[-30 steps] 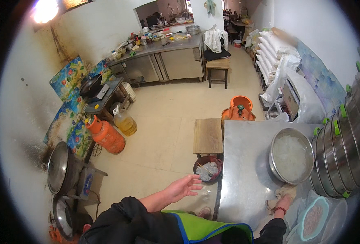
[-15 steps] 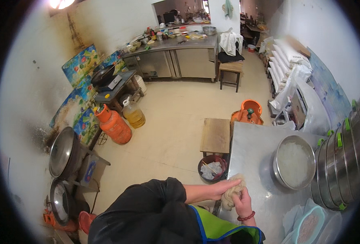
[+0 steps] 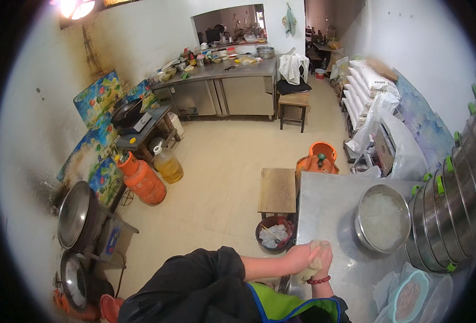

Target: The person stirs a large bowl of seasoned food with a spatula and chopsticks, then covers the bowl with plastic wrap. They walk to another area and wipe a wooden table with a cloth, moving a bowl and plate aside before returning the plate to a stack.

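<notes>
Both hands meet at the near-left edge of the steel table (image 3: 329,215), w/ a pale lump of dough (image 3: 312,265) pressed between them. Left hand (image 3: 301,256) comes in from the left, fingers curled round the lump's left side; right hand (image 3: 324,260), w/ a bead bracelet at the wrist, caps it from the right, fingers closed over it. Lump's long axis prob. runs near-to-far, though it's mostly covered. Metal bowl (image 3: 384,218) of pale stuff sits well right and farther, apart from both hands.
</notes>
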Demonstrator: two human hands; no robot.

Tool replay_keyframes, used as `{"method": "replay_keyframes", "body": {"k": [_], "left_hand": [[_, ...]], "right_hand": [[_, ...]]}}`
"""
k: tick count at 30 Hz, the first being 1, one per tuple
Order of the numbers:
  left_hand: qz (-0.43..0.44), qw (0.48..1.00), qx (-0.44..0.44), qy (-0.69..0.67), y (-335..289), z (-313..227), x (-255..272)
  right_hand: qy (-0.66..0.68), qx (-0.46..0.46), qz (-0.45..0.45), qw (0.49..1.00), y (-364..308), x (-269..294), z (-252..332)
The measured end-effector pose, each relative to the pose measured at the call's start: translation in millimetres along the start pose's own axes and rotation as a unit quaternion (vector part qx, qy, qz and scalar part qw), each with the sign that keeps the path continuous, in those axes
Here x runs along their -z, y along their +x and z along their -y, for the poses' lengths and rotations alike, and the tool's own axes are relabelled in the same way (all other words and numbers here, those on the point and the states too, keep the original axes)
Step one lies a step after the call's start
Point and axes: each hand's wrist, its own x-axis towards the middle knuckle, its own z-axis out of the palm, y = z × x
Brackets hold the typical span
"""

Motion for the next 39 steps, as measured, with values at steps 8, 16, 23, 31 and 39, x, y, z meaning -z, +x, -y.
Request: {"method": "replay_keyframes", "body": {"k": [8, 16, 23, 31, 39], "left_hand": [[-0.037, 0.967, -0.224, 0.118, -21.3, 10.0, 9.8], [0.1, 0.899, -0.318, 0.284, 19.7, 94.8, -8.2], [0.079, 0.966, -0.225, 0.094, 35.6, 74.6, 12.2], [-0.065, 0.992, -0.101, 0.035, 24.6, 28.4, 17.4], [-0.06, 0.968, -0.138, -0.2, 21.5, 32.7, -0.1]], "right_hand": [[0.446, -0.201, 0.196, 0.85, 42.1, 46.2, -7.4], [0.398, -0.322, 0.23, 0.827, 7.8, -3.9, 21.4], [0.191, -0.114, 0.125, 0.967, -3.8, 5.0, 31.9], [0.32, -0.141, 0.02, 0.937, 19.1, 28.6, 19.1], [-0.007, -0.002, 0.056, 0.998, -6.1, -16.7, 29.7]]}}
